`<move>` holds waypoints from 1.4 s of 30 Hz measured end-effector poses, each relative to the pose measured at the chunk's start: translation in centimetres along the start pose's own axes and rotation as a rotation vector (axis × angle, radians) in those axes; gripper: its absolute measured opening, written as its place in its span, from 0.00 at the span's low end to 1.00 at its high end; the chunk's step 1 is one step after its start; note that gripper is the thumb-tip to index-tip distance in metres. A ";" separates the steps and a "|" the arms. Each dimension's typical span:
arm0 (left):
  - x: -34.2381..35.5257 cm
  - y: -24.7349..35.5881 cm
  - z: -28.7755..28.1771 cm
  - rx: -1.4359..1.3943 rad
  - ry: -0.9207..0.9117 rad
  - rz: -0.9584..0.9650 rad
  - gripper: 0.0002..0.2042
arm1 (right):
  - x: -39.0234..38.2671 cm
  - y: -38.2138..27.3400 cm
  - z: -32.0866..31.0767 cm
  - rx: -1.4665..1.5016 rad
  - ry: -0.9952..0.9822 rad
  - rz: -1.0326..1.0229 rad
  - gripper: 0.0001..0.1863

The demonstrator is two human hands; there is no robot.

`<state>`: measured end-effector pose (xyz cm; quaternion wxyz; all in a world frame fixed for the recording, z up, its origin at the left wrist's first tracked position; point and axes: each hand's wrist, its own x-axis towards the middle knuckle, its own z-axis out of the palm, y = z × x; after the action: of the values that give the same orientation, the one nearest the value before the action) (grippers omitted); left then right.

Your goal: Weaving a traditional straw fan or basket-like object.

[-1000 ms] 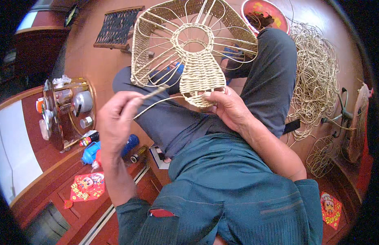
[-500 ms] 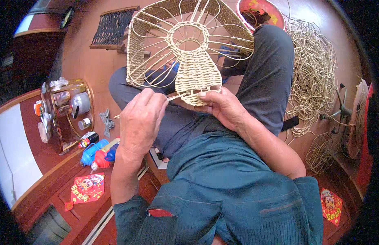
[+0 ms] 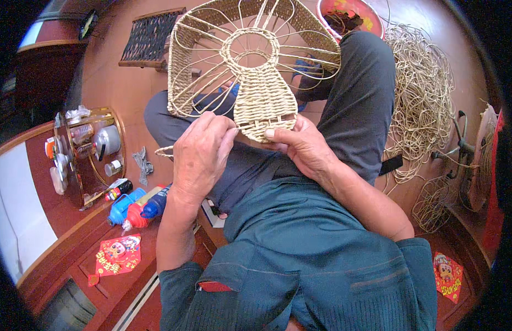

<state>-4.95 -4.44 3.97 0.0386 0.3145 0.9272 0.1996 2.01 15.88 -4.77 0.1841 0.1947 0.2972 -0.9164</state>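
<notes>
A tan woven piece (image 3: 264, 99) with a ring at its centre and long looped strands radiates inside a square woven rim (image 3: 181, 66) above my lap. My left hand (image 3: 200, 160) is closed in a pinch at the left edge of the lower woven flap, on a tan cord (image 3: 165, 151) whose loose length trails out leftward. My right hand (image 3: 306, 146) grips the flap's lower right edge, thumb on top and fingers underneath, mostly hidden. A short row of open gaps crosses the flap just above my right thumb.
Tangled cord (image 3: 416, 88) lies on the floor at right, beside a metal stand (image 3: 457, 154). A red basin (image 3: 366, 22) is behind my knee, a slatted stool (image 3: 145, 38) at back left. A small rack (image 3: 82, 165) of containers and several bottles (image 3: 134, 212) sit at left.
My left hand has moved rightward from out along the loose cord to the flap's edge, turning over. The woven piece and my right hand have shifted slightly left.
</notes>
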 end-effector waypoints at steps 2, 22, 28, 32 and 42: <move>-0.2 0.0 0.1 -0.005 -0.015 -0.032 0.04 | -0.1 0.0 0.3 -0.022 0.043 -0.018 0.26; 2.4 2.0 3.0 0.003 -0.011 0.137 0.05 | 0.4 -0.1 -0.7 0.010 -0.058 -0.041 0.32; 2.3 2.3 5.0 -0.126 0.066 0.084 0.05 | 0.0 -0.2 -1.2 -0.002 -0.062 -0.052 0.32; 2.1 2.9 4.9 -0.064 0.081 0.087 0.05 | 0.0 -0.2 -1.4 0.009 -0.063 -0.059 0.32; 2.6 4.7 3.6 -0.430 0.059 -0.019 0.06 | -0.2 0.0 -1.8 -0.012 -0.029 -0.043 0.31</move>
<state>-3.65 1.79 2.66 0.0798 0.2842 0.8670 0.4015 2.58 17.04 -6.05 0.1699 0.1737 0.3039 -0.9212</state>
